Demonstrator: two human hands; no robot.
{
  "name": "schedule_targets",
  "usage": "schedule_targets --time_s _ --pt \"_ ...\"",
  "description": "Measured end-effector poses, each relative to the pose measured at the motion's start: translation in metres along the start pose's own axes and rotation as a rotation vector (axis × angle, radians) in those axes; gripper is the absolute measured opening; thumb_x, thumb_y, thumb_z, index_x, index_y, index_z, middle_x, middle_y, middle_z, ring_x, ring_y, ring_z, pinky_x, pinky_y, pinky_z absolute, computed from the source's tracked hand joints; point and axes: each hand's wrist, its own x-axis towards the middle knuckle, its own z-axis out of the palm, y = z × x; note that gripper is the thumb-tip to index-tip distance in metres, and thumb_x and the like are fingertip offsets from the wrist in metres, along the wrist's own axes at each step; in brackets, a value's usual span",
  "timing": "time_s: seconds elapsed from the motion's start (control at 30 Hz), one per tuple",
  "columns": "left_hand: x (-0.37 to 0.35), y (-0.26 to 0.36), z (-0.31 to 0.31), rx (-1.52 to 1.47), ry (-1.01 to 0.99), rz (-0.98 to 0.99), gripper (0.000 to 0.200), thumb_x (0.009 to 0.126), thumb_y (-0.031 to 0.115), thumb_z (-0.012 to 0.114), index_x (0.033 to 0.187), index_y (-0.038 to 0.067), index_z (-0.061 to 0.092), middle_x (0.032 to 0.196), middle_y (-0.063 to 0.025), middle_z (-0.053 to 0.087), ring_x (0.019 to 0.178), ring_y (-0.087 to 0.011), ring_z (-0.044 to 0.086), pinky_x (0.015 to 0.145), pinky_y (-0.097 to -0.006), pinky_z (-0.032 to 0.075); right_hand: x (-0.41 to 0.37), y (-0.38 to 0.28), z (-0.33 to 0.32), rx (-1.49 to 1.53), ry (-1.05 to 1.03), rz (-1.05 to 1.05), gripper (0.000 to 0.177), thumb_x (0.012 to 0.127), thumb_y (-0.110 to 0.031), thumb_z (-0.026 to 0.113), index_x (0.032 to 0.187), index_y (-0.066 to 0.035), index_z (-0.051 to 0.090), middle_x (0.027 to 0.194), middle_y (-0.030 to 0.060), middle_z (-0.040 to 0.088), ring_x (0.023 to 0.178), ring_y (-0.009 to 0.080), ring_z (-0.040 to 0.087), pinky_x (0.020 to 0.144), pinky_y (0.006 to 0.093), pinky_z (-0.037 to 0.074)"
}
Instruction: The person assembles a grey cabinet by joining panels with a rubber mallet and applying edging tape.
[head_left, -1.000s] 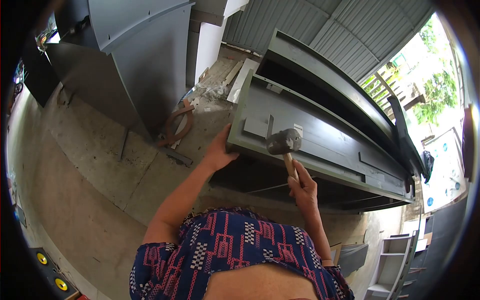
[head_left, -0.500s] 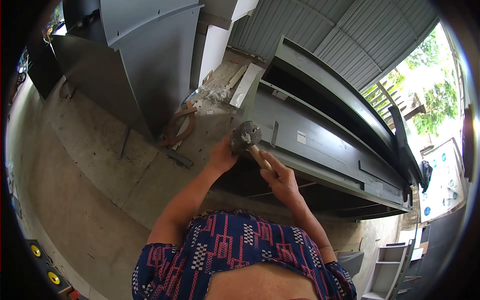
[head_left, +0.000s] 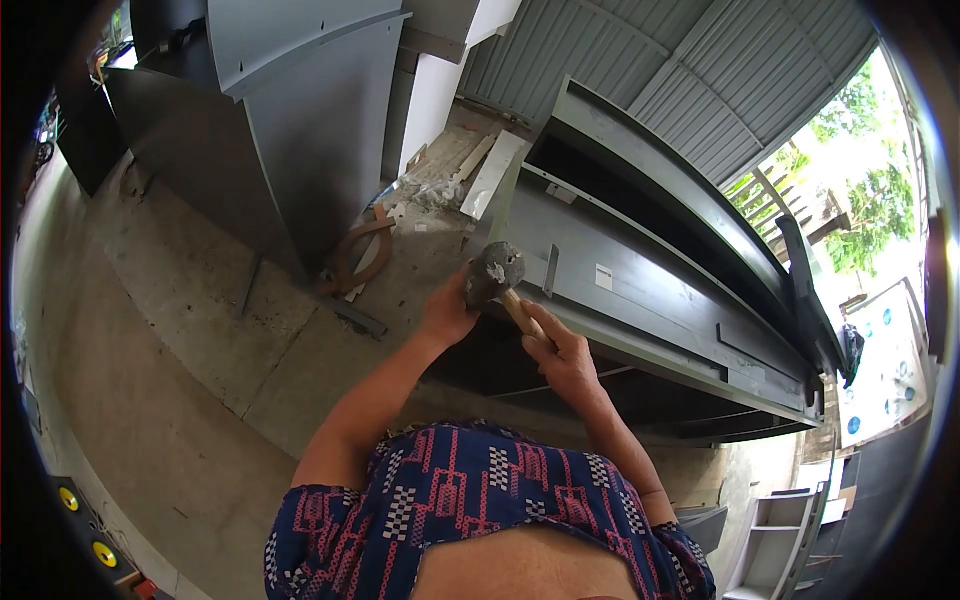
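Observation:
A mallet [head_left: 496, 268] with a dark, scuffed head and a wooden handle is in my right hand [head_left: 567, 366], whose fingers wrap round the handle. Its head is over the near left corner of a long dark grey metal cabinet [head_left: 640, 290] lying on its side. My left hand [head_left: 447, 314] is beside the mallet head, at that same end of the cabinet. The mallet head covers most of the left fingers, so what they touch there is hidden.
Tall grey metal panels [head_left: 320, 150] stand at the left. On the concrete floor [head_left: 200, 340] lie a brown curved piece [head_left: 375, 255], scraps and a dark strip [head_left: 360, 320]. A white shelf unit [head_left: 775, 540] stands at the lower right, black-and-yellow boxes [head_left: 85, 525] at the lower left.
The mallet head has shifted very slightly to the right. Both hands stay in nearly the same place, and the cabinet looks unmoved.

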Motion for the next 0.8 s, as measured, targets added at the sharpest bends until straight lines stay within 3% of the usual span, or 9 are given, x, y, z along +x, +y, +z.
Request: schedule_targets --time_s 0.27,0.37,0.47,0.67,0.8 --pt "-0.001 -0.005 0.0 -0.003 -0.003 -0.005 0.081 0.07 0.01 0.07 0.142 0.014 0.033 0.122 -0.0167 0.057 0.105 -0.038 0.058 0.086 -0.0457 0.049 0.0 -0.002 0.001 -0.012 -0.01 0.015 0.049 0.086 -0.016 0.064 0.134 -0.013 0.052 0.101 0.0172 0.067 0.08 0.0209 0.064 0.078 0.0314 0.048" --pt "-0.002 0.002 -0.002 -0.014 -0.003 0.004 0.083 0.07 0.011 0.071 0.143 0.015 0.032 0.122 -0.0166 0.057 0.105 -0.0379 0.058 0.086 -0.0461 0.049 0.001 0.006 0.002 0.029 -0.002 -0.059 0.052 0.088 -0.013 0.061 0.138 -0.013 0.048 0.079 0.0008 0.057 0.058 0.0065 0.048 0.056 0.0238 0.045" --pt "-0.002 0.002 -0.004 0.01 -0.027 -0.028 0.084 0.07 0.012 0.071 0.144 0.016 0.031 0.121 -0.0165 0.057 0.104 -0.0383 0.059 0.086 -0.0465 0.049 -0.001 0.001 0.002 0.026 0.012 -0.032 0.05 0.086 -0.016 0.063 0.135 -0.014 0.051 0.094 0.0158 0.067 0.073 0.016 0.06 0.073 0.0303 0.048" --pt "-0.002 0.004 0.0 -0.016 -0.006 -0.007 0.084 0.069 0.011 0.07 0.144 0.016 0.031 0.119 -0.0162 0.058 0.102 -0.0389 0.059 0.085 -0.0468 0.049 0.003 -0.006 -0.009 0.109 -0.049 0.063 0.05 0.087 -0.016 0.063 0.136 -0.015 0.051 0.079 0.0058 0.059 0.057 0.0091 0.049 0.059 0.0272 0.046" --pt "-0.004 0.004 -0.002 0.005 0.007 0.017 0.084 0.069 0.011 0.07 0.143 0.017 0.032 0.121 -0.0158 0.058 0.103 -0.0387 0.059 0.085 -0.0472 0.049 0.028 -0.016 -0.026 0.092 -0.015 0.052 0.05 0.087 -0.016 0.062 0.136 -0.015 0.051 0.075 0.0022 0.057 0.058 0.0081 0.049 0.057 0.0262 0.045"
